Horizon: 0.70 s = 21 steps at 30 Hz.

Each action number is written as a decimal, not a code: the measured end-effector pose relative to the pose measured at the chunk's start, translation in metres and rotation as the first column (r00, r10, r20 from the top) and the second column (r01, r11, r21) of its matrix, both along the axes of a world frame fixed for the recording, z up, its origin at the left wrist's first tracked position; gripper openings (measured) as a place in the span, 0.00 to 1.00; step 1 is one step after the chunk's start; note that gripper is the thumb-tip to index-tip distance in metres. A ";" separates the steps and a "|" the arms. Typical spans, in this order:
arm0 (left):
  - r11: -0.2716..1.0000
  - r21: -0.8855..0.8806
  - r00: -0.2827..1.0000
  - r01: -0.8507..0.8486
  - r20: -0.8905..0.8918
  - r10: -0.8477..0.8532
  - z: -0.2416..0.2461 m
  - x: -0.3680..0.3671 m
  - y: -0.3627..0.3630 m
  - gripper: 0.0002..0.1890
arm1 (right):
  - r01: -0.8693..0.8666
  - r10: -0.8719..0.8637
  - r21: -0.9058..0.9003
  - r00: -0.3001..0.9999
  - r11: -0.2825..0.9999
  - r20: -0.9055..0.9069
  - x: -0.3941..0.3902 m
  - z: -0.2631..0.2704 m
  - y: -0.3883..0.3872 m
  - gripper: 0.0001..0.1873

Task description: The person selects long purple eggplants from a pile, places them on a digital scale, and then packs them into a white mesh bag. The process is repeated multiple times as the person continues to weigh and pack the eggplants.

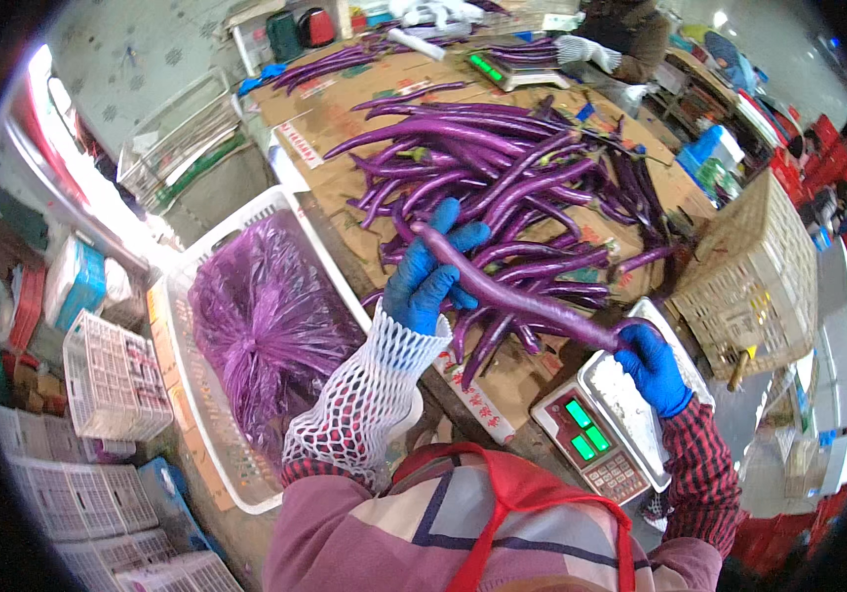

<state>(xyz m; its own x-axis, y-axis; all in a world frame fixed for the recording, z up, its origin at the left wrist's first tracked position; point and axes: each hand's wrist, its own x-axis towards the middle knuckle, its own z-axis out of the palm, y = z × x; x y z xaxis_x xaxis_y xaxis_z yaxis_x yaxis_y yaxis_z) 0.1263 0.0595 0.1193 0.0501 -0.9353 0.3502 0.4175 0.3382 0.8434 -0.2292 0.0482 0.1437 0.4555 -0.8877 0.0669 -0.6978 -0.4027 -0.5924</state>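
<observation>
A long purple eggplant (pixel 516 296) slants across in front of me, above the pile. My left hand (pixel 427 274), in a blue glove, holds it near its upper left end. A white foam net sleeve (pixel 372 385) covers that forearm. My right hand (pixel 653 370), also blue-gloved, grips the other end over the metal pan (pixel 616 388) of a digital scale (pixel 579 429) with a lit green display. Beneath and beyond the held eggplant, many more long eggplants (pixel 497 140) lie heaped on a cardboard-covered table (pixel 335 192).
At left, a white plastic crate (pixel 246 496) holds a tied purple plastic bag (pixel 268 325). A beige basket (pixel 749 288) stands at right. Across the table, another person's gloved hand (pixel 586 53) is beside a second scale (pixel 520 74) loaded with eggplants. Stacked crates (pixel 83 496) are at lower left.
</observation>
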 end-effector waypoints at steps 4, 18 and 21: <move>0.941 -0.068 0.908 0.333 -0.245 -0.339 0.023 -0.035 0.009 0.35 | -0.145 -0.243 0.754 0.893 0.640 0.378 -0.039 -0.019 0.060 0.15; 0.691 -0.035 0.657 0.722 -0.281 -0.700 0.025 -0.096 0.027 0.25 | -0.269 -0.423 0.881 0.797 0.388 0.430 -0.069 -0.054 0.176 0.22; 0.885 0.047 0.884 0.464 0.048 -0.466 0.023 -0.099 0.031 0.21 | 0.203 -0.527 0.607 0.739 0.768 0.419 -0.074 -0.052 0.196 0.14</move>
